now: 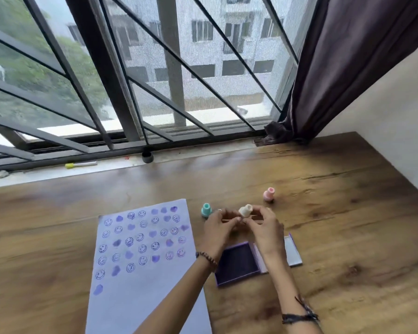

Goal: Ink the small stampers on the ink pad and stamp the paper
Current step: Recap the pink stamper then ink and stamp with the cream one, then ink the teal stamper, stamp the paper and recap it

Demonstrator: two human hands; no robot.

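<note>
Cream stamper (pixel 245 210): small, light, rigid plastic by the look, pinched between left hand (pixel 218 225) and right hand (pixel 265 227) fingertips; best gripped at waist.

— Lying on the sill: a yellow-capped marker (pixel 80 164), with a small black cap (pixel 147 156) standing just to its right
— Hanging at the right of the barred window (pixel 130 75): a dark purple curtain (pixel 347 63), bunching where the wooden table (pixel 335 194) is meeting the sill
</note>
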